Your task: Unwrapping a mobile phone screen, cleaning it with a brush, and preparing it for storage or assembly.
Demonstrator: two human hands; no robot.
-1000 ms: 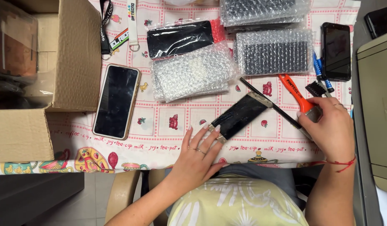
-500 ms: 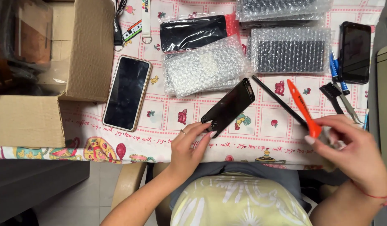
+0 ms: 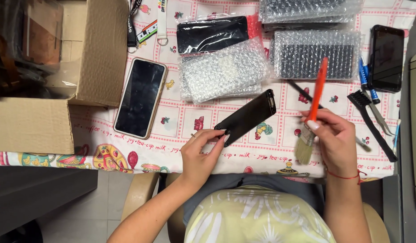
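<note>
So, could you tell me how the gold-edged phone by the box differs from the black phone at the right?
The gold-edged phone has a pale gold rim; the black phone is dark all round. The gold-edged phone leans rightward beside the cardboard box; the black phone lies nearly straight. Both lie untouched, screens dark.

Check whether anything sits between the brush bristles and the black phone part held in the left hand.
Nothing visible does. The brush in the right hand hangs bristles-down beside the black phone part pinched by the left hand; only bare tablecloth lies between them.
</note>
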